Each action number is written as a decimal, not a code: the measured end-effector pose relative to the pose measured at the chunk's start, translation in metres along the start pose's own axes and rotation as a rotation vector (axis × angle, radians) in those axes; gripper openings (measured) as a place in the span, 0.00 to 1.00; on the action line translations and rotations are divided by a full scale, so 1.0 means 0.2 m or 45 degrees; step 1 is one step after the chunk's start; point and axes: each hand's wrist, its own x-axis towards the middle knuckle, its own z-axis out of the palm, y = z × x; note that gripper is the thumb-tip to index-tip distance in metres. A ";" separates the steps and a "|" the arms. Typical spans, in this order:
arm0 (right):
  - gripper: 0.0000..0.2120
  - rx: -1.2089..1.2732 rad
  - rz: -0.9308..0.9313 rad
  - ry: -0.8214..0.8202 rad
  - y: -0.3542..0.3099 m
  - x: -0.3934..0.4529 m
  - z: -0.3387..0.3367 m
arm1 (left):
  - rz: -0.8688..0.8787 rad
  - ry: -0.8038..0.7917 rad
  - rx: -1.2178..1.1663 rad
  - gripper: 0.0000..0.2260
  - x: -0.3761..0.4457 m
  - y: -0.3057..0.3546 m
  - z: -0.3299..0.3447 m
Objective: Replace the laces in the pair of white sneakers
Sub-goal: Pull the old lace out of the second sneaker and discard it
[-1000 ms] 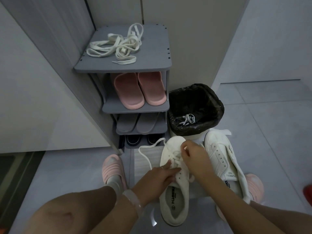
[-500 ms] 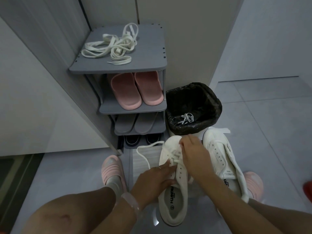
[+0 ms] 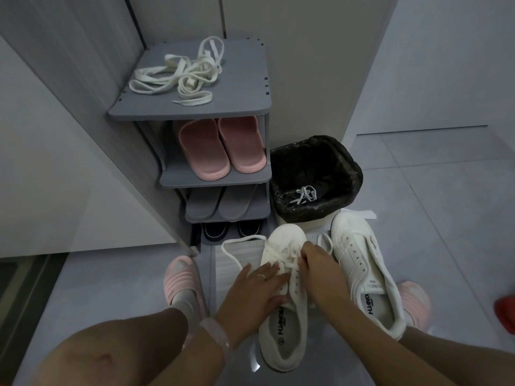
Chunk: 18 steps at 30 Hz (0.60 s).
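On the glossy grey tiled floor point(image 3: 432, 218), at six o'clock, lies a smooth white sneaker point(image 3: 284, 316) with a rounded toe and printed insole. The left hand point(image 3: 252, 291) rests flat on its side, fingers spread and straight. The right hand point(image 3: 320, 271) pinches the flat woven lace point(image 3: 281, 253) over the eyelets, and a loose loop trails toward nine o'clock. Just beside it, at three o'clock, sits the second sneaker point(image 3: 365, 271), its eyelet rows bare. At twelve o'clock a matte grey shoe rack point(image 3: 250, 104) holds a tangle of flat cream laces point(image 3: 181, 75); ribbed pink slippers point(image 3: 220, 146) fill the shelf below. A crinkled black-lined bin point(image 3: 315, 176) holds a small lace bundle.
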 end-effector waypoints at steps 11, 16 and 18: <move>0.13 0.229 0.206 0.030 0.03 0.04 -0.12 | 0.017 0.012 -0.052 0.26 0.00 0.01 0.00; 0.05 0.153 0.124 0.002 0.02 -0.01 -0.01 | 0.057 0.058 -0.076 0.22 0.00 0.02 -0.01; 0.03 0.052 0.031 -0.001 0.01 -0.01 -0.01 | 0.058 0.055 -0.066 0.21 0.00 0.01 -0.01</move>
